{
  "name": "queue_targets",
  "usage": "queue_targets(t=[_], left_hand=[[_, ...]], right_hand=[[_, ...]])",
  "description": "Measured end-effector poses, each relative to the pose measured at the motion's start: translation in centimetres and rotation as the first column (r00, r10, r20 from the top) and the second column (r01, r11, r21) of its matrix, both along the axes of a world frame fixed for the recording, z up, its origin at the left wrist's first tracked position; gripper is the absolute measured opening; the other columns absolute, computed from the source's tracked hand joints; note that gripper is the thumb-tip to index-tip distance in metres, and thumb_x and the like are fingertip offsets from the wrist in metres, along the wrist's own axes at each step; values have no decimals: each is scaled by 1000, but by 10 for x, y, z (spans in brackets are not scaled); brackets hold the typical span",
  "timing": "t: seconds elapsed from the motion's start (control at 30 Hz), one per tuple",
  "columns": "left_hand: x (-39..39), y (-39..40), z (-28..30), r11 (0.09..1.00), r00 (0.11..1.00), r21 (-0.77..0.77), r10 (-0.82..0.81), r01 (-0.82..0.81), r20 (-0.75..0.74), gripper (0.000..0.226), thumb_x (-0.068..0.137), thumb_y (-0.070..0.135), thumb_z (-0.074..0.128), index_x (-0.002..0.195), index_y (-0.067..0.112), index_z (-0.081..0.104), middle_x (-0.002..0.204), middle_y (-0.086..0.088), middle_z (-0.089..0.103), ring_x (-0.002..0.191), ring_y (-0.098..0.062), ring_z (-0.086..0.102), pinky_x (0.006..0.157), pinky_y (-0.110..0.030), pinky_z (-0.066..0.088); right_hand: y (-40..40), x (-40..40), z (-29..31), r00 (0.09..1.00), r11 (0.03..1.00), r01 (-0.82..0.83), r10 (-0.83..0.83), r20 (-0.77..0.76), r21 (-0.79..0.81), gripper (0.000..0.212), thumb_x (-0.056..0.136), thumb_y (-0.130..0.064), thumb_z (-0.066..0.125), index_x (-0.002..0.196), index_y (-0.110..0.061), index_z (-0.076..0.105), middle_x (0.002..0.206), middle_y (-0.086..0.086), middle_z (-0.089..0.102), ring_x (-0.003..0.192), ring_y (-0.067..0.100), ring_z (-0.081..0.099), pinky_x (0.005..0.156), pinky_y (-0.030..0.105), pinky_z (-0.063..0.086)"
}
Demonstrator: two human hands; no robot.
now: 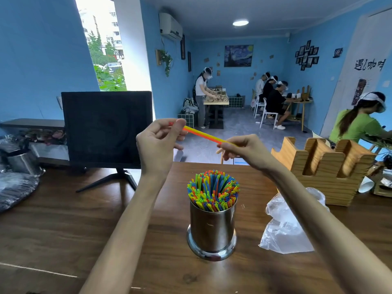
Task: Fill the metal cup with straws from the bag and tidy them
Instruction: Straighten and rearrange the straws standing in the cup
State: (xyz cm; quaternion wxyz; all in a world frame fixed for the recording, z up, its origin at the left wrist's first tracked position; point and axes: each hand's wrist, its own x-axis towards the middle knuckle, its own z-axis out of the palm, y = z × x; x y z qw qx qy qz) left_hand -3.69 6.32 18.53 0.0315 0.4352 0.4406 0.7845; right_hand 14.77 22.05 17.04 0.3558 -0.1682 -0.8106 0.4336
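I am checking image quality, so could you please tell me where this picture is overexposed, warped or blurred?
Head view: the window is blown out white; wide-angle distortion bows the walls and stretches both forearms; the straws in the cup are sharp, the background people soft.

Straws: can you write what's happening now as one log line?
left hand: pinches loose straws | right hand: pinches other end | metal cup: full | bag: beside cup
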Motion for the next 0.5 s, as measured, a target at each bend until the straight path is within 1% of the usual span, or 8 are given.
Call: queue_targets(t=[0.1, 0.13, 0.2, 0.27, 0.33, 0.37, 0.43, 0.5], left_hand=[[-15, 1, -19, 984, 998, -164, -65, 63, -5, 7, 87, 14, 80, 81, 12, 77, 70, -5, 74, 51, -10, 57, 44, -21, 47], [-17, 1, -27, 973, 996, -214, -92, 86, -19, 8, 85, 14, 81, 82, 8, 77, 68, -5, 74, 50, -9, 56, 43, -21, 47], [-17, 2, -40, 952, 991, -290, -121, 101, -51, 20, 79, 24, 82, 84, 5, 77, 68, -6, 74, 50, -8, 58, 45, -21, 49], [-15, 5, -49, 926, 987, -357, -149, 120, -54, 25, 76, 29, 80, 83, 6, 76, 69, -5, 76, 54, -9, 62, 48, -22, 52], [-13, 9, -56, 886, 973, -444, -201, 133, -110, 15, 83, 23, 81, 82, 8, 75, 72, -1, 77, 60, -6, 67, 53, -20, 53], [-12, 11, -59, 862, 957, -495, -228, 111, -182, 11, 85, 21, 81, 82, 12, 77, 75, 3, 78, 63, -4, 68, 57, -18, 53], [-12, 13, -62, 821, 916, -568, -268, 55, -298, 5, 86, 26, 82, 85, 22, 81, 78, 9, 77, 68, -1, 67, 63, -14, 51], [-20, 14, -63, 814, 914, -581, -238, 4, -328, 4, 86, 34, 81, 89, 31, 81, 80, 14, 76, 70, 3, 64, 65, -10, 47]], right_hand=[[14, 11, 2, 990, 955, -60, 21, -136, -291, 17, 76, -31, 79, 85, -16, 83, 83, 13, 78, 66, 19, 73, 59, 25, 55], [16, 12, 3, 986, 935, -78, 22, -163, -346, 16, 74, -28, 80, 83, -15, 83, 83, 13, 78, 64, 18, 73, 56, 23, 54], [19, 11, 5, 977, 903, -103, 13, -214, -418, 15, 73, -25, 81, 80, -11, 82, 79, 14, 76, 63, 17, 71, 54, 21, 54], [18, 8, 6, 965, 890, -112, -9, -262, -442, 16, 74, -25, 81, 78, -10, 79, 73, 11, 74, 63, 17, 71, 55, 21, 55], [15, 4, 8, 948, 894, -125, -19, -317, -429, 17, 75, -29, 81, 79, -13, 78, 71, 5, 73, 69, 18, 72, 61, 26, 58], [13, 2, 9, 939, 898, -132, -23, -343, -420, 17, 77, -30, 80, 81, -14, 79, 74, 4, 74, 74, 19, 73, 66, 28, 60], [8, 1, 12, 931, 919, -111, -37, -363, -377, 14, 81, -30, 78, 82, -17, 79, 85, 7, 76, 78, 22, 75, 70, 29, 61], [6, 1, 15, 931, 953, -42, -71, -359, -299, 11, 86, -28, 76, 85, -17, 77, 88, 10, 77, 74, 23, 74, 67, 30, 61]])
